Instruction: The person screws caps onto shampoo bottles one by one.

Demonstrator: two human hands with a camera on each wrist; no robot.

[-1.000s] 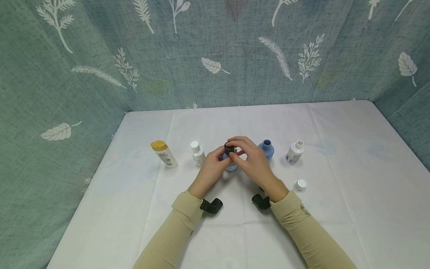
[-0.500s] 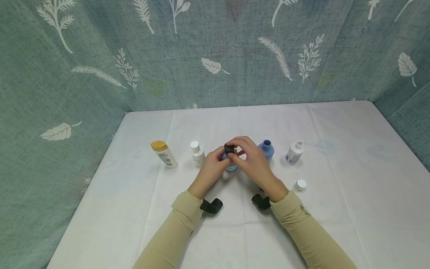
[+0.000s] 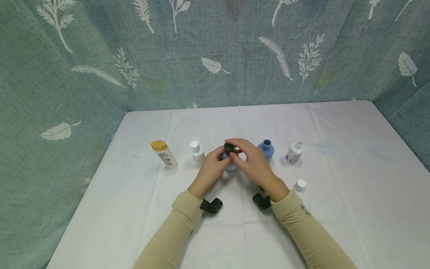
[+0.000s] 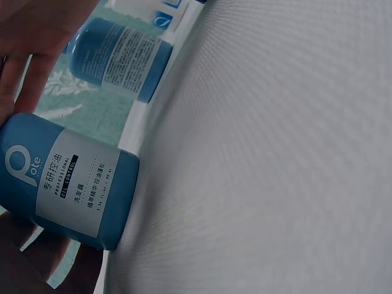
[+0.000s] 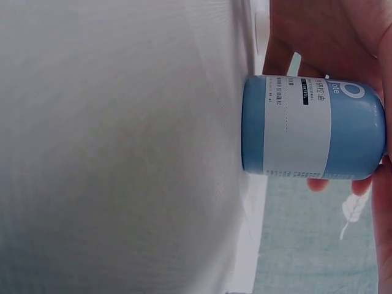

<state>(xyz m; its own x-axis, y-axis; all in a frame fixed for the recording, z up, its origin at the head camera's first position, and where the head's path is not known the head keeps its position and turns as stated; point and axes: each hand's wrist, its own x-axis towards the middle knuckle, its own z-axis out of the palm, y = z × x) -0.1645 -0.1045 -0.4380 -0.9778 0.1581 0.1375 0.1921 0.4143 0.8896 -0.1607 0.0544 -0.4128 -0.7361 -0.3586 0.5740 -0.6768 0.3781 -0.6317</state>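
Note:
A blue shampoo bottle point(image 3: 231, 167) with a pale label stands upright on the white tablecloth. My left hand point(image 3: 211, 164) grips it around the upper body from the left. Above its neck, the fingers and thumb of my right hand point(image 3: 252, 160) pinch a black cap point(image 3: 229, 148). In the left wrist view the label of the shampoo bottle point(image 4: 73, 184) faces the camera, its base down at the cloth. The right wrist view has the same bottle point(image 5: 300, 128) lying across the picture, its top hidden by the right hand.
Right of my hands stand an uncapped blue bottle point(image 3: 267, 150) and an uncapped white bottle point(image 3: 295, 152). A loose white cap point(image 3: 300, 185) lies nearer. To the left are a white-capped bottle point(image 3: 198, 154) and a cream bottle point(image 3: 165, 155) with a yellow cap.
My right fingers have shifted slightly on the black cap, with the forefinger a little further left. The left hand, the blue bottle and the other bottles have stayed in place.

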